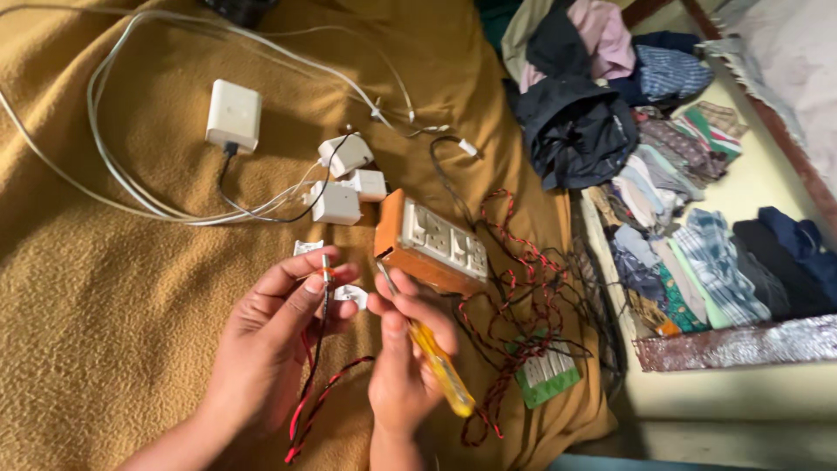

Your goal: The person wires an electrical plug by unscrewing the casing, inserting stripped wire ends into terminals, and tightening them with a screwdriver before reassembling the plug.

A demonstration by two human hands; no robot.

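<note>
Head view. Left hand (277, 324) closed, fingers (307, 285) pinching the end of a twisted red-and-black wire (324, 397) that trails down between the wrists. Right hand (403, 365) closed around a yellow-handled screwdriver (438, 365), shaft angled up toward a small white plug piece (350, 296) just beside the left fingertips. All of it held low over a mustard-brown blanket (113, 323).

Wire probably light, limp and springy: best pinched close to the bare end, as here. Plug piece likely light, hard plastic, small enough to slip; edges the safest hold. Screwdriver handle looks smooth and stiff, gripped mid-handle.

Just beyond the hands, an orange-sided switchboard box (432, 244) with a white socket face, more tangled red-black wire (514, 288) to its right, white chargers (336, 202) and cables behind. Folded clothes (689, 262) stacked right, off the bed.

Hard to make out: screwdriver tip, hidden near the thumbs; whether the wire end touches the plug piece; stripped strands blurred. Forearms cut off at the bottom edge.
</note>
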